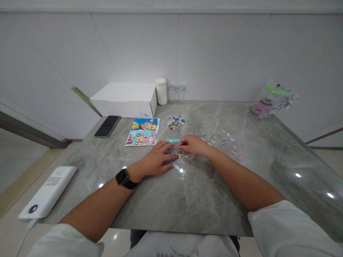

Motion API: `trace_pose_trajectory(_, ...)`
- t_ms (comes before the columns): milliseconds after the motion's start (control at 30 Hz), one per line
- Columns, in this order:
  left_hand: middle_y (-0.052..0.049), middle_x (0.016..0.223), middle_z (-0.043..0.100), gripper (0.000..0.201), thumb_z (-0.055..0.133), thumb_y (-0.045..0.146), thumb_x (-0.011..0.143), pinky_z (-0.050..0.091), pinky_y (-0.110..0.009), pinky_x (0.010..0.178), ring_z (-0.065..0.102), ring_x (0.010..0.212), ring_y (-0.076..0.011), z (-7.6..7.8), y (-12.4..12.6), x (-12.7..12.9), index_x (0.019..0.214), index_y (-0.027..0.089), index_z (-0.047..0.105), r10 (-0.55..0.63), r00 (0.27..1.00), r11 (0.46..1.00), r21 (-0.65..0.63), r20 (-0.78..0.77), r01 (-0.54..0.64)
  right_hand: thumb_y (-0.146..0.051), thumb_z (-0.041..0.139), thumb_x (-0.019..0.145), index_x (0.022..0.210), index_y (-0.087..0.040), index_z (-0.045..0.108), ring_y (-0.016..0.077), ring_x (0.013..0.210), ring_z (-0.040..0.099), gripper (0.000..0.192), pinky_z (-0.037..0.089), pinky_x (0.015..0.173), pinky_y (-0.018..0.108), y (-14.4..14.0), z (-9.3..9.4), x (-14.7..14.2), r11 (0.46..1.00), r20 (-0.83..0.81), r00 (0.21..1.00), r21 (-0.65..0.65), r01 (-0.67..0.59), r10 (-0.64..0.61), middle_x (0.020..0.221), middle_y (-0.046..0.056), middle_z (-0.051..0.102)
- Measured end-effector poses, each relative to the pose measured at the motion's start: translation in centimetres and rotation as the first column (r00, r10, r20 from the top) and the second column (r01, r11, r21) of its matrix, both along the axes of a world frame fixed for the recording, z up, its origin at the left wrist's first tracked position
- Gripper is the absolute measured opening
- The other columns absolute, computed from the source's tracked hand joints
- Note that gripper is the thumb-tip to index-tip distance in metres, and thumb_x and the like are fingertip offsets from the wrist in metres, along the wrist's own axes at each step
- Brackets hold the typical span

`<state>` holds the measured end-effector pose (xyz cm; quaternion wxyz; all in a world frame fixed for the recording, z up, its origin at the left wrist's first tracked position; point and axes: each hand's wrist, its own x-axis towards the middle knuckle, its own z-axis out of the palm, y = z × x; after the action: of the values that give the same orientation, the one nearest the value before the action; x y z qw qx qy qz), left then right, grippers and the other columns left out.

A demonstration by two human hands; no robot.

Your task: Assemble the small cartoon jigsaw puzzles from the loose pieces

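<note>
A partly assembled jigsaw puzzle (187,155) lies flat on the table, mostly covered by my hands. Resting over its left side is my left hand (158,159), open, fingers spread and fingertips touching the puzzle. My right hand (194,144) is closed in a pinch above the puzzle's middle; whatever sits between its fingertips is too small to make out. Loose puzzle pieces (223,140) are scattered to the right of that hand. Beyond the puzzle is a heap of more pieces (175,122). Two printed cartoon picture cards (142,138) lie to the left.
Along the back stand a white box (123,100), a white bottle (161,91) and two clear glasses (177,94). A phone (107,126) and a white power bank (48,192) with a cable lie left. A plastic bag (273,99) sits at the back right corner.
</note>
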<state>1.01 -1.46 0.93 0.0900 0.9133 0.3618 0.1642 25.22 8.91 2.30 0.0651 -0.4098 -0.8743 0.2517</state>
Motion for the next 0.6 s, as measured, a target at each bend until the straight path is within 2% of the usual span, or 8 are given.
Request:
trace_pose_trajectory(333, -0.015, 0.162, 0.045, 0.045, 0.065, 0.047, 0.1, 0.031, -0.068, 0.125, 0.041, 0.149, -0.0389, 0.04, -0.01, 0.11, 0.142, 0.032, 0.068, -0.009, 1.0, 1.0, 0.003, -0.022, 0.009, -0.029, 0.07, 0.09, 0.09, -0.02, 0.084, 0.0161, 0.077, 0.068, 0.016, 0.041, 0.067, 0.025, -0.09, -0.36, -0.11, 1.0, -0.019, 1.0, -0.025, -0.013, 0.013, 0.087, 0.004, 0.08)
trace_pose_trajectory(600, -0.014, 0.161, 0.048, 0.045, 0.069, 0.044, 0.098, 0.031, -0.07, 0.125, 0.042, 0.15, -0.0392, 0.03, -0.07, 0.09, 0.141, 0.033, 0.069, -0.007, 1.0, 1.0, -0.017, 0.016, 0.007, -0.028, 0.07, 0.09, 0.09, -0.02, 0.084, 0.0168, 0.077, 0.067, 0.016, 0.042, 0.068, 0.025, -0.52, 0.37, -0.28, 1.0, 0.018, 1.0, -0.001, -0.009, 0.009, 0.087, 0.005, 0.08)
